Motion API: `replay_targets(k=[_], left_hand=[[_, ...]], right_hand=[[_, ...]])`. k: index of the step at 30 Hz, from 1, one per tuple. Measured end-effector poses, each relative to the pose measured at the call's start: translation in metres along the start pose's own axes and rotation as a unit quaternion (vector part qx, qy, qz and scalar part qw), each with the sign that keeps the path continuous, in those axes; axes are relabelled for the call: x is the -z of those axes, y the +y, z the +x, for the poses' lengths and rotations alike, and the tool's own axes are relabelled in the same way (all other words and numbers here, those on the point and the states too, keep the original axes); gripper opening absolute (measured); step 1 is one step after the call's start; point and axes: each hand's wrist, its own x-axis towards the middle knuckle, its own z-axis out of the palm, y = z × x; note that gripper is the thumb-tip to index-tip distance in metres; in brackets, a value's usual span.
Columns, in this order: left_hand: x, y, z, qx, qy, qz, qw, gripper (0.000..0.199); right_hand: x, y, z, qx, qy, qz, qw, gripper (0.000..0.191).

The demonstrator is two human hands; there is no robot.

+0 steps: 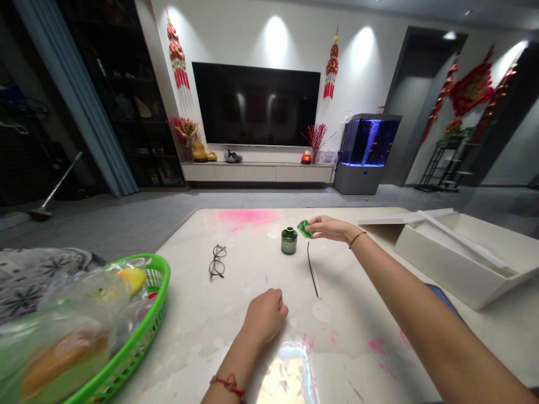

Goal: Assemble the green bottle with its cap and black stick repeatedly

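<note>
Green bottle point(288, 242), eyeglasses point(216, 258) and basket point(164, 281) leftward, white box point(442, 264) right

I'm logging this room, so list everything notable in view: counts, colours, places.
Table: one, whitish, foreground
Bottle: one, dark green, on table
Translucent piece: one, green, beside bottle
Strip: one, black, near bottle
Glasses: one pair, dark, table's left
Basket: one, green, lower left
Bagged items: several, mixed, in basket
Box: one, white, table's right
Television: one, black, back wall
Cabinet: one, pale, below television
Fish tank: one, blue, rear right
Ornaments: two, red, flanking television
Left grip: one, bare, closed, foreground
Right grip: one, bare, holding translucent piece
</note>
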Motion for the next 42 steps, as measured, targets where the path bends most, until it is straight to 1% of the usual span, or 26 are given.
replay_targets(k=[1,2,3,4,5,8,11,15,23,25,28,30,34,39,40,42], left_hand=[[0.0,-0.001,0.0,0.001,0.002,-0.002,1.0,0.018],[-0.001,-0.002,0.001,0.002,0.003,-0.005,1.0,0.019],[-0.001,-0.002,0.001,0.004,0.002,-0.007,1.0,0.019],[-0.002,-0.003,0.002,0.005,0.002,-0.009,1.0,0.02],[-0.003,-0.003,0.002,0.006,0.002,-0.011,1.0,0.02],[-0.004,-0.004,0.003,0.007,0.004,-0.015,1.0,0.021],[-0.004,-0.003,0.003,0.006,0.003,-0.018,1.0,0.021],[-0.004,-0.003,0.002,0.004,0.0,-0.024,1.0,0.021],[-0.005,-0.002,0.001,0.006,0.005,-0.028,1.0,0.019],[-0.005,-0.001,0.001,0.006,0.005,-0.022,1.0,0.019],[-0.005,0.001,0.002,0.002,0.005,-0.009,1.0,0.021],[-0.006,0.001,0.002,-0.002,0.001,-0.003,1.0,0.021],[-0.01,0.0,0.003,-0.003,-0.003,-0.006,1.0,0.021],[-0.014,-0.001,0.006,0.015,0.004,-0.032,0.999,0.017],[-0.014,-0.002,0.007,0.029,0.012,-0.041,0.999,0.016],[-0.014,-0.003,0.008,0.077,0.034,-0.065,0.994,0.019]], right_hand=[[-0.006,0.001,0.01,0.044,0.048,0.024,0.998,0.025],[-0.014,0.004,0.02,0.072,0.091,0.023,0.993,0.03],[-0.023,0.007,0.031,0.09,0.148,0.01,0.985,0.036],[-0.031,0.011,0.04,0.094,0.203,-0.025,0.974,0.039],[-0.038,0.015,0.049,0.096,0.242,-0.07,0.963,0.037],[-0.049,0.027,0.067,0.089,0.269,-0.112,0.952,0.03],[-0.048,0.037,0.074,0.068,0.281,-0.135,0.948,0.032],[-0.043,0.044,0.075,0.049,0.271,-0.167,0.947,0.029],[-0.046,0.048,0.07,0.069,0.223,-0.236,0.944,0.026],[-0.048,0.051,0.07,0.07,0.218,-0.247,0.942,0.031],[-0.054,0.058,0.069,0.056,0.216,-0.256,0.941,0.05],[-0.058,0.062,0.067,0.035,0.22,-0.266,0.938,0.058],[-0.066,0.065,0.061,0.014,0.221,-0.287,0.932,0.052],[-0.075,0.06,0.043,0.028,0.165,-0.292,0.942,0.051],[-0.077,0.059,0.038,0.035,0.153,-0.285,0.946,0.051],[-0.083,0.056,0.026,0.055,0.113,-0.267,0.955,0.051]])
